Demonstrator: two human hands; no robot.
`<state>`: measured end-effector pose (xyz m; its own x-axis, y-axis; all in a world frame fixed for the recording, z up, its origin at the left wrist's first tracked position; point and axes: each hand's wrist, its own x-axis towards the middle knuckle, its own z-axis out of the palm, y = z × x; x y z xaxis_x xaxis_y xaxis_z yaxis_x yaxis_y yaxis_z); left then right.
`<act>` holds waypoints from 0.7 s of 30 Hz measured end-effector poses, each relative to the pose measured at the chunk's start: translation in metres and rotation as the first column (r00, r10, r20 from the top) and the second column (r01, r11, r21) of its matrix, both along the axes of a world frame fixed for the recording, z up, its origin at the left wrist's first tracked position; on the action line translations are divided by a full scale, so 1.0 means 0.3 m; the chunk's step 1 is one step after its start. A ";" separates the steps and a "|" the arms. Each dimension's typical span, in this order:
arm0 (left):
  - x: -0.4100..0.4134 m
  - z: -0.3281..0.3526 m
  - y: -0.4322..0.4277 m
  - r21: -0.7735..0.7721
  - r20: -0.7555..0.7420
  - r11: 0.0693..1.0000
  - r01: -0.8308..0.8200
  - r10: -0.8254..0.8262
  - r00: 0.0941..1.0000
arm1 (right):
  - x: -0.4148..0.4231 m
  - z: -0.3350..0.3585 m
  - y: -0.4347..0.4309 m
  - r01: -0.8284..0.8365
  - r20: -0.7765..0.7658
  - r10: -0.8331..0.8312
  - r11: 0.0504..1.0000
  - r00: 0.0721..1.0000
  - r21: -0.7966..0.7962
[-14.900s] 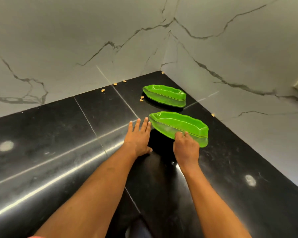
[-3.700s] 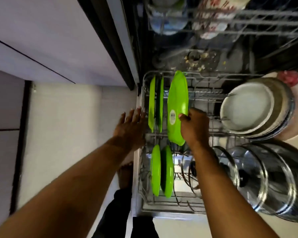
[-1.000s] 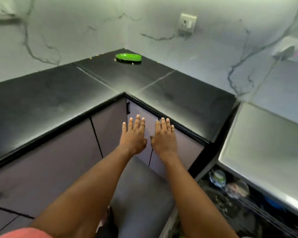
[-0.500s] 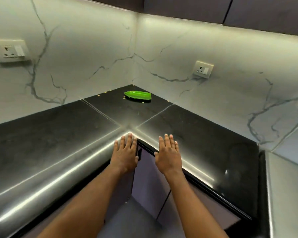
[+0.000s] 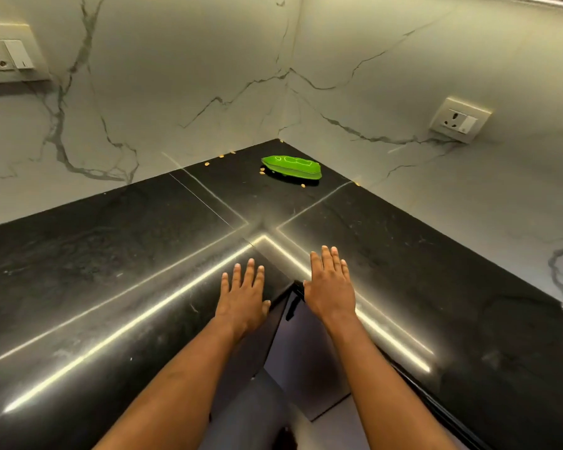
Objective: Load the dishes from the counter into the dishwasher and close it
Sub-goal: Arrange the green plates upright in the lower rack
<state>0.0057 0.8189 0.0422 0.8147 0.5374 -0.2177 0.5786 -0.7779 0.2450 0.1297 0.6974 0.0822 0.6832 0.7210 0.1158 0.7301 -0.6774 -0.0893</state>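
One green leaf-shaped dish [image 5: 292, 166] lies on the black L-shaped counter [image 5: 117, 254], far back in the corner where the two marble walls meet. My left hand [image 5: 242, 295] hovers flat over the counter's inner corner, fingers straight, holding nothing. My right hand [image 5: 329, 287] is beside it, also flat with fingers spread and empty. Both hands are well short of the dish. The dishwasher is out of view.
Small yellowish crumbs [image 5: 262, 170] lie scattered around the dish and along the back wall. Wall sockets sit at the upper left [image 5: 5, 55] and at the right [image 5: 459, 120]. Below my hands the grey cabinet door [image 5: 306, 345] shows under the counter edge.
My view has tilted down and moved closer to the counter. Both hands have moved forward over the counter's inner corner, toward the green dish.
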 end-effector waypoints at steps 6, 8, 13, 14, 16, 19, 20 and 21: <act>0.188 -0.004 0.162 0.026 -0.016 0.999 -0.040 0.041 0.999 | 0.199 -0.036 0.205 -0.068 -0.041 0.068 0.998 0.997 0.011; 0.271 -0.005 0.210 0.020 -0.044 0.999 -0.047 0.048 0.998 | 0.283 -0.052 0.271 -0.091 -0.056 0.092 0.996 0.994 0.016; 0.495 -0.024 0.321 -0.034 -0.116 0.998 -0.058 0.054 0.992 | 0.510 -0.092 0.397 -0.126 -0.086 0.124 0.992 0.989 -0.024; 0.536 -0.026 0.344 -0.040 -0.134 0.998 -0.054 0.048 0.990 | 0.554 -0.097 0.418 -0.132 -0.093 0.128 0.991 0.987 -0.034; 0.624 -0.035 0.394 -0.042 -0.174 0.998 -0.043 0.035 0.984 | 0.650 -0.110 0.464 -0.144 -0.104 0.139 0.988 0.985 -0.046; 0.731 -0.034 0.473 -0.048 -0.238 0.999 -0.018 0.006 0.971 | 0.777 -0.121 0.530 -0.158 -0.104 0.152 0.986 0.983 -0.050; 0.771 -0.035 0.505 -0.059 -0.258 0.998 -0.016 0.001 0.966 | 0.822 -0.125 0.555 -0.165 -0.102 0.159 0.985 0.982 -0.048; 0.807 -0.035 0.529 -0.070 -0.281 0.997 -0.013 -0.007 0.960 | 0.860 -0.128 0.577 -0.166 -0.098 0.161 0.985 0.982 -0.051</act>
